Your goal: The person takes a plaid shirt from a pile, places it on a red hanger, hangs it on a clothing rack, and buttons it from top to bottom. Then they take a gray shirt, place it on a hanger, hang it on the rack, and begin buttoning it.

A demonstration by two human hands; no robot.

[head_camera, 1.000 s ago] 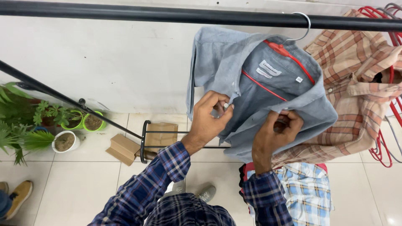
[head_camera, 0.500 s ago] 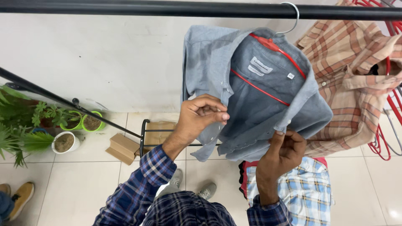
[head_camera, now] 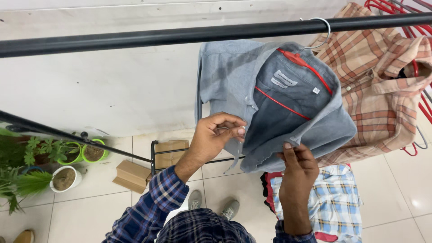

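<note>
Black clothes rail (head_camera: 135, 38), grey shirt (head_camera: 234, 76) front edges pinched between hands (head_camera: 216, 135)

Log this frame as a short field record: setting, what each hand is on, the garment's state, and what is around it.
setting: black clothes rail in front of a pale wall, tiled floor below
left hand: pinching the front edge of the grey shirt
right hand: gripping the opposite front edge, lower down
garment: on a red hanger, front open, collar up
right of it: tan plaid shirt on the same rail
below: blue checked shirt
floor, left: potted plants, cardboard pieces
</note>
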